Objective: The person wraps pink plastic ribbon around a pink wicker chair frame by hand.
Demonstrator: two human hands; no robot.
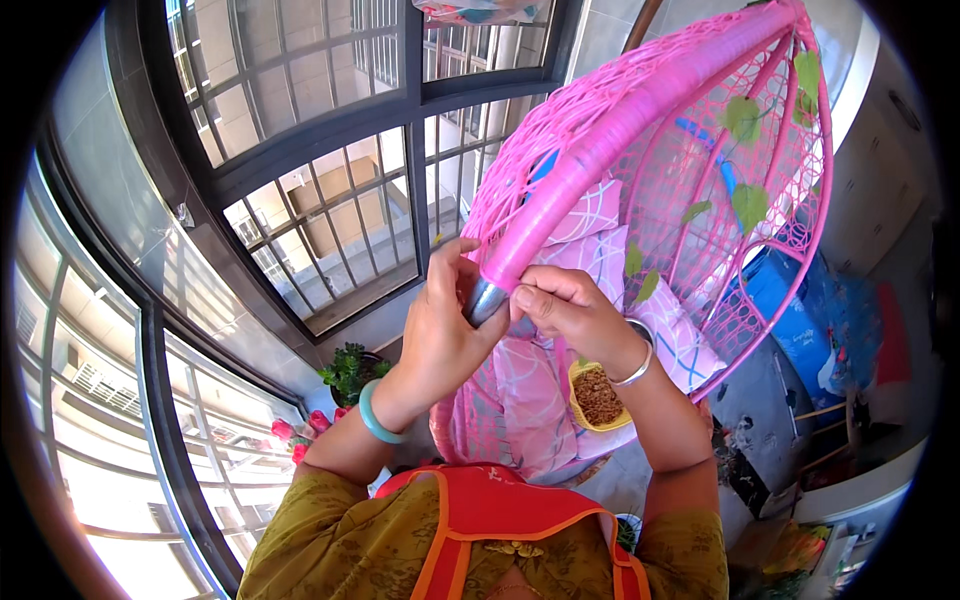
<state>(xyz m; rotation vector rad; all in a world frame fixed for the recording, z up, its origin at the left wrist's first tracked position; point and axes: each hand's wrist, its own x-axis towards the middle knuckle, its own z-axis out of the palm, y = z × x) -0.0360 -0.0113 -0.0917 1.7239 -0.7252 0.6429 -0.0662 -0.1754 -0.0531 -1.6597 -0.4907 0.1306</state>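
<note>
A pink hanging basket chair (pixel 690 200) has a thick frame tube wrapped in shiny pink strip (pixel 575 175). Just below the wrapping, a short stretch of bare grey metal tube (pixel 482 304) shows. My left hand (pixel 440 320) is closed round this tube from the left, its fingers partly behind it. At the lower edge of the wrapping, my right hand (pixel 568 308) pinches between thumb and forefinger. A loose pink strip (pixel 559 348) hangs beneath my right hand; the part inside the pinch is hidden.
Pink patterned cushions (pixel 535 395) lie in the chair, with a yellow basket of brown bits (pixel 598 398) on them. Barred windows (pixel 320 210) stand left. A potted plant (pixel 352 372) and red flowers (pixel 300 432) sit low left; a blue bag (pixel 790 315) stands right.
</note>
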